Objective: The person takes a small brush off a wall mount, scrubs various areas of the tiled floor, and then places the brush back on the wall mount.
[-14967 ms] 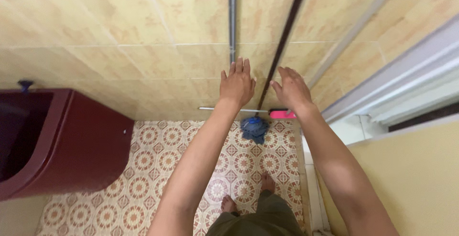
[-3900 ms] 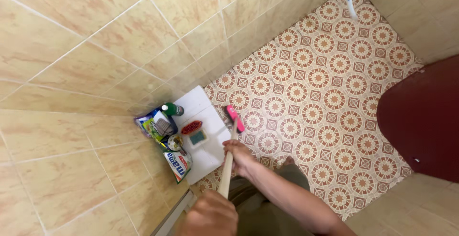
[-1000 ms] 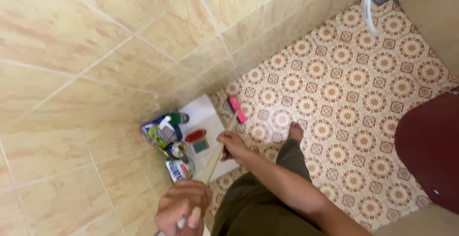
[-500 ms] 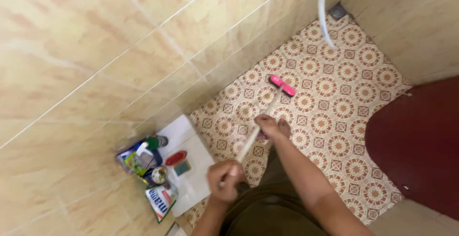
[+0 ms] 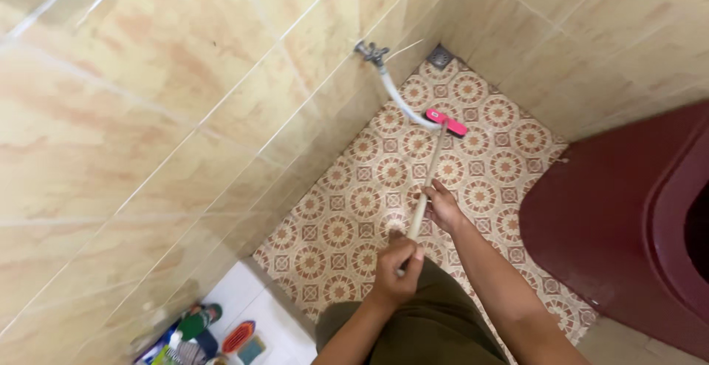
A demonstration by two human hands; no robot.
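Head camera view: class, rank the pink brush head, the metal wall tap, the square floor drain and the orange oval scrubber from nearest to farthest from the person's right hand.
Measured from the right hand on the pale handle:
1. Pink brush head, on the patterned floor ahead.
2. Metal wall tap, on the tiled wall to the left.
3. Square floor drain, in the far corner; too close to the tap to call.
4. Orange oval scrubber, bottom left.

Bottles cut off, perhaps blurred

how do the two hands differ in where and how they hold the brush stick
The left hand wraps the stick's near end in a closed fist; the right hand sits further down, toward the pink brush head, with looser fingers. The left is nearer the body, the right arm more stretched. Both grip the same pale stick.
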